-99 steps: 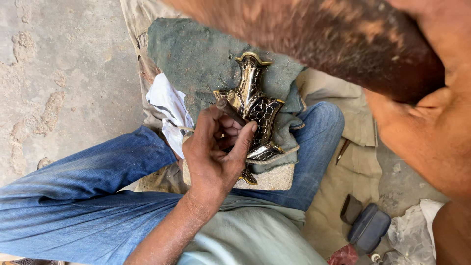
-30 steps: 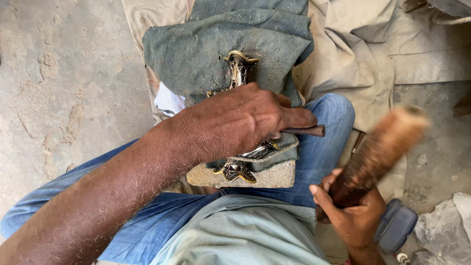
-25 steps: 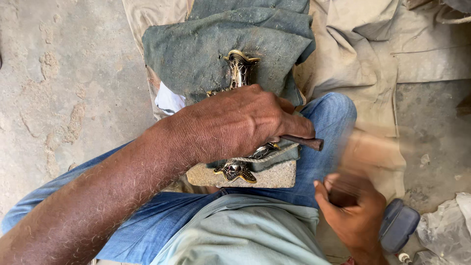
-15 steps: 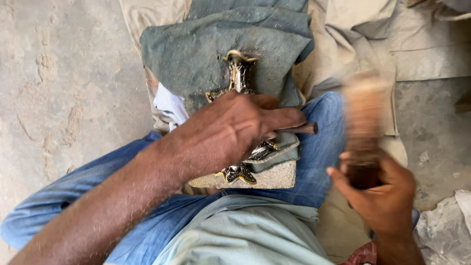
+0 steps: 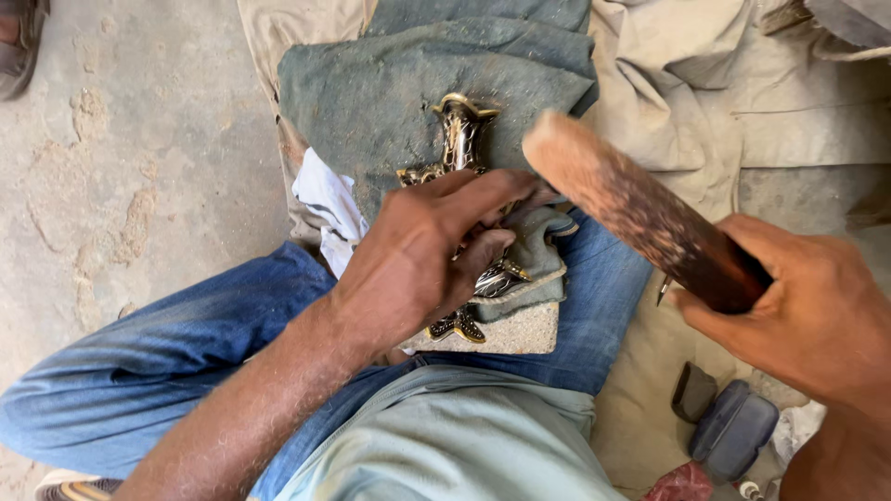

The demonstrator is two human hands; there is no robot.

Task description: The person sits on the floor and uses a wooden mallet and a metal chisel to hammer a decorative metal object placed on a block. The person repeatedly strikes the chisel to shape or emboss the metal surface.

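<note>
Fingers (image 5: 483,199) of left hand (image 5: 418,260) press brass piece (image 5: 459,139); right hand (image 5: 807,306) grips mallet (image 5: 640,209).

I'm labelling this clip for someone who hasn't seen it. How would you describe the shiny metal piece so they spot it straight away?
Start at the dark green cloth spread over the blue-jeaned lap. On it lies the ornate gold-and-silver metal casting, its flared top pointing away from the person and its lower half under the left hand. It is the only shiny, patterned thing there; the brown wooden mallet in the right hand is dull.
</note>
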